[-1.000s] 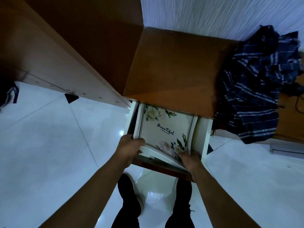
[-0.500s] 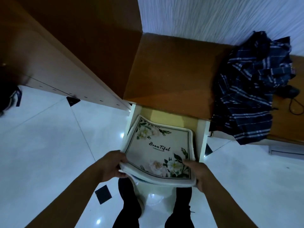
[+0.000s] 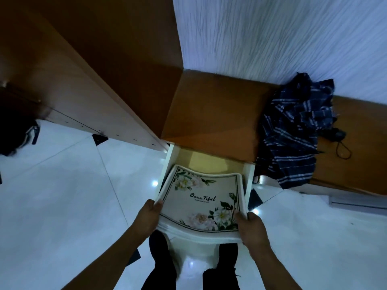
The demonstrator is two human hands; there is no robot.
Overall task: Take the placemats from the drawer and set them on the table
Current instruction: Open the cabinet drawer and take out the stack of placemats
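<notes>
A stack of white placemats, the top one printed with flowers and the word "Beautiful", sags between my two hands above the open white drawer. My left hand grips the stack's left edge, thumb on top. Gripping the near right corner is my right hand. The drawer's yellowish bottom shows bare behind the stack. The drawer sticks out from under a brown wooden top.
A dark blue plaid shirt lies crumpled on the wooden top at right, with a black cord beside it. A tall brown cabinet stands at left. Glossy white floor tiles surround my dark shoes.
The placemat stack has come up out of the drawer toward me, held in both hands, and the drawer's bare bottom now shows. The view has tilted upward.
</notes>
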